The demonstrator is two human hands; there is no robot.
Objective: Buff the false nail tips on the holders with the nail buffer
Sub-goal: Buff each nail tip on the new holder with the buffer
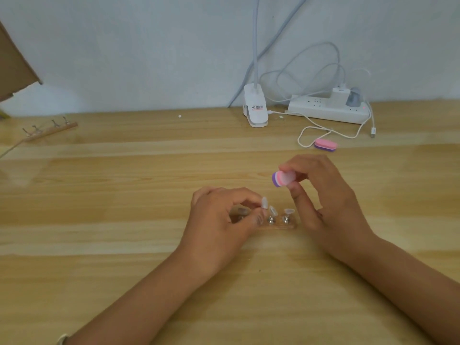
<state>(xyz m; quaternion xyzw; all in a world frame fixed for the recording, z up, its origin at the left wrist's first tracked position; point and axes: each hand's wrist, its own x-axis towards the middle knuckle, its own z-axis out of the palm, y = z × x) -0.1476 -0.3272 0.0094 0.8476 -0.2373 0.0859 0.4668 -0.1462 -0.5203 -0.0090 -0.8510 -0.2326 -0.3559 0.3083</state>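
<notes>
A clear base strip (286, 226) lies on the wooden table with small metal holders on it. Two holders at the right carry clear false nail tips (289, 211). My left hand (219, 225) pinches one holder with a clear nail tip (264, 202) between thumb and fingers, at the strip's left part, which the hand partly hides. My right hand (321, 192) grips a small pink, white and purple nail buffer (282, 178) just above and to the right of that tip, apart from it.
A second pink and purple buffer (325, 145) lies further back to the right by a white cable. A white clip lamp (256, 108) and a power strip (326, 109) stand at the wall. A wooden strip with empty holders (49, 130) lies far left.
</notes>
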